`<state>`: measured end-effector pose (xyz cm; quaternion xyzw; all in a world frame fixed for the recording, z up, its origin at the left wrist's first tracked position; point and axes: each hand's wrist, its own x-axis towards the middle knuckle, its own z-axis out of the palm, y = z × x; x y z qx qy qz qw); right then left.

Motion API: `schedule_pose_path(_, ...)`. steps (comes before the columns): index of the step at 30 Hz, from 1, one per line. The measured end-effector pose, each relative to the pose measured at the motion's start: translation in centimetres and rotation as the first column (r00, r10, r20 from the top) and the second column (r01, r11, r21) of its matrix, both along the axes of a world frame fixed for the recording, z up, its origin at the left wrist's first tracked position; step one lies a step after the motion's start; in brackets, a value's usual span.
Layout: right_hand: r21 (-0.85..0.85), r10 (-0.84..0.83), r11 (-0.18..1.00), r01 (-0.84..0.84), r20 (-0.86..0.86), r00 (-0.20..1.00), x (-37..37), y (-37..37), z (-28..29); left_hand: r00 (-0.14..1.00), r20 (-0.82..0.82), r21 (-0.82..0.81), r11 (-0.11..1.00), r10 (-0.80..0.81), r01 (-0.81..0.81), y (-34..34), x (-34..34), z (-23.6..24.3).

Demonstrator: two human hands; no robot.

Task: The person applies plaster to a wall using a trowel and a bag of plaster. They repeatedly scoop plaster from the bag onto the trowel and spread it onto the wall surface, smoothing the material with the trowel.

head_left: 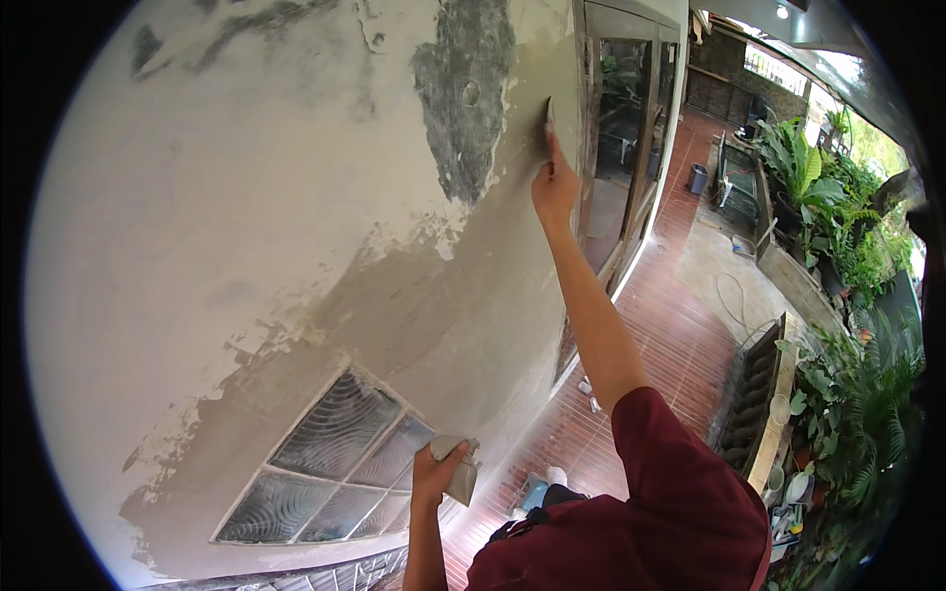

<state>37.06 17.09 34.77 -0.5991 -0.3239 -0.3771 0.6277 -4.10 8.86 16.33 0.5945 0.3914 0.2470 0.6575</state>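
My right hand (556,189) is stretched far up the wall, closed round a putty knife (549,116) whose thin blade is seen nearly edge-on against the wall, near the door frame. Beige-grey putty (434,305) covers the wall around and below it in a broad smooth band. Lower down, my left hand (431,475) grips a flat plate smeared with putty (460,477), in front of the glass-block window (345,433). What kind of tool this plate is, I cannot make out. A dark grey bare patch (463,98) shows left of the putty knife.
A glazed door with a wooden frame (621,128) stands just right of my right hand. Red tiled floor (680,286) runs along the wall. Further right are a low balustrade (754,394), potted plants (808,177), a dark bin (698,178) and a cable (734,300).
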Motion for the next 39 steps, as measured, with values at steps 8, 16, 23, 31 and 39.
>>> schedule_pose_path(8, -0.042, 0.203, 0.978, -0.202, 0.0, 0.979, -9.7, 0.7, -4.2, 0.929, 0.065, -0.342, 0.883, 0.364, -0.322, -2.1, -7.5, -3.4)
schedule_pose_path(16, -0.176, 0.522, 0.848, -0.5, 0.115, 0.845, -22.4, -6.9, -10.5, 0.942, 0.134, -0.319, 0.913, 0.307, -0.252, -1.1, -5.8, -2.6)
schedule_pose_path(23, 0.152, 0.079, 0.984, -0.091, 0.079, 0.994, -6.2, -3.3, -1.7, 0.949, 0.147, -0.355, 0.91, 0.278, -0.212, -2.9, -5.4, -2.9)
schedule_pose_path(31, -0.045, 0.243, 0.969, -0.242, 0.019, 0.97, -14.6, 0.3, -7.5, 0.883, 0.27, -0.56, 0.808, 0.385, -0.181, -2.9, -9.4, -5.2)
schedule_pose_path(39, 0.005, 0.574, 0.818, -0.575, -0.08, 0.815, -22.2, -8.2, -12.9, 0.711, 0.531, -0.765, 0.622, 0.461, 0.167, -0.7, -5.2, -5.7)
